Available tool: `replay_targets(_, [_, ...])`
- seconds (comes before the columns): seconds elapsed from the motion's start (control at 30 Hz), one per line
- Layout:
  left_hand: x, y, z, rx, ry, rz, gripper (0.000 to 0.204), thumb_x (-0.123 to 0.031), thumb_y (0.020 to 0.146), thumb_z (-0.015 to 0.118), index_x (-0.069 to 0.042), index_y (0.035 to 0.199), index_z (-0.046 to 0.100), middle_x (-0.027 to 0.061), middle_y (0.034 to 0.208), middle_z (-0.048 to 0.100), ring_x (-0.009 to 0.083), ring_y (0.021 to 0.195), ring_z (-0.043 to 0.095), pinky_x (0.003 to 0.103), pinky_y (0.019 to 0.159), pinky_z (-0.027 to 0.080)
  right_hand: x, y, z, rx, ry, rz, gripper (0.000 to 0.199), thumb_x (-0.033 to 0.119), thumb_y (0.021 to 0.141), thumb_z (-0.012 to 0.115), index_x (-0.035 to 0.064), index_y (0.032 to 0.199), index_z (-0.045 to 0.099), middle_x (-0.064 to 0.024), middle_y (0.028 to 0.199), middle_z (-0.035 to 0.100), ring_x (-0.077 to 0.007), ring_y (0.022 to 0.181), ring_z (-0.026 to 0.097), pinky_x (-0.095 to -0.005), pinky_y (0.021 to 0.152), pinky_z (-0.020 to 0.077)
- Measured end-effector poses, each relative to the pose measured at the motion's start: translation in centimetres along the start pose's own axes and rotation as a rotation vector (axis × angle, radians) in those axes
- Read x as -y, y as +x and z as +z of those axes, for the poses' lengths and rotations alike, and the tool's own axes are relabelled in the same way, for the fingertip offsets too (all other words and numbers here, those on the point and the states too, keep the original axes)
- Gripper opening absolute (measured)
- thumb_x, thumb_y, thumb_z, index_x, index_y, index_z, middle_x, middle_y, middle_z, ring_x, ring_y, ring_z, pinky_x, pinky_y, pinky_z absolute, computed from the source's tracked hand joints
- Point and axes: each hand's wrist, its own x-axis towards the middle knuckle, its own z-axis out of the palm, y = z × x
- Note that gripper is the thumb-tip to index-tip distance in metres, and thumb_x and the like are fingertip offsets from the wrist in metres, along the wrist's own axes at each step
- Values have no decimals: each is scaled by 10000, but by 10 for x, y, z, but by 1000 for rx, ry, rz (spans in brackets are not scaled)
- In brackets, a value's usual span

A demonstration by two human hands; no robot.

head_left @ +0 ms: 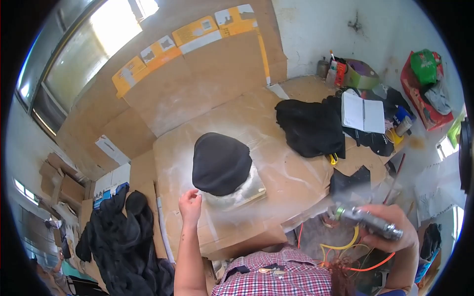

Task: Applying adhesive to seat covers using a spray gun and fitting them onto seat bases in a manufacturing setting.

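A rounded black fabric piece [221, 164] lies over a pale, whitish block [254, 186] on the cardboard-covered table. My left hand [190, 206] is closed in a pinch at the near-left edge of that piece. Away to the right, my right hand [397, 227] is wrapped round a metal spray gun [368, 220]. Its nozzle end points left, and a pale mist spreads from there across the table's near edge. The tips of my left fingers are small in view, so how much fabric they grip is hard to see.
Black fabric pieces [308, 126] are stacked at the right, with an open notebook [363, 112] on top and a yellow cutter [333, 159] beside them. Dark cloth [123, 237] heaps at the left. Orange and yellow hoses [345, 245] hang below the right side. Cardboard panels [207, 74] stand behind.
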Motion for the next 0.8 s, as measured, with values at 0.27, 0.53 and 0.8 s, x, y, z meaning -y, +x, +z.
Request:
replay_targets(0.27, [-40, -24, 62, -306, 752, 558, 227, -116, 661, 697, -140, 884, 664, 55, 829, 593, 244, 902, 514, 386, 848, 386, -45, -13, -43, -86, -21, -29, 491, 14, 695, 673, 0, 1169, 546, -71, 769, 630, -144, 619, 586, -257, 594, 467])
replay_targets(0.53, [-21, -6, 12, -371, 378, 458, 211, -57, 709, 623, -77, 914, 665, 72, 861, 629, 227, 860, 560, 343, 790, 447, -21, -15, -11, 11, -93, -71, 525, 60, 649, 718, -8, 1144, 556, -91, 753, 647, -180, 618, 631, -262, 582, 476])
replay_targets(0.8, [40, -23, -36, -461, -47, 70, 165, -31, 742, 609, -11, 896, 663, 42, 768, 636, 111, 680, 568, 251, 673, 466, 55, 11, 49, 108, -178, -133, 539, 37, 632, 733, -15, 1139, 559, -109, 791, 658, -186, 654, 650, -258, 590, 486])
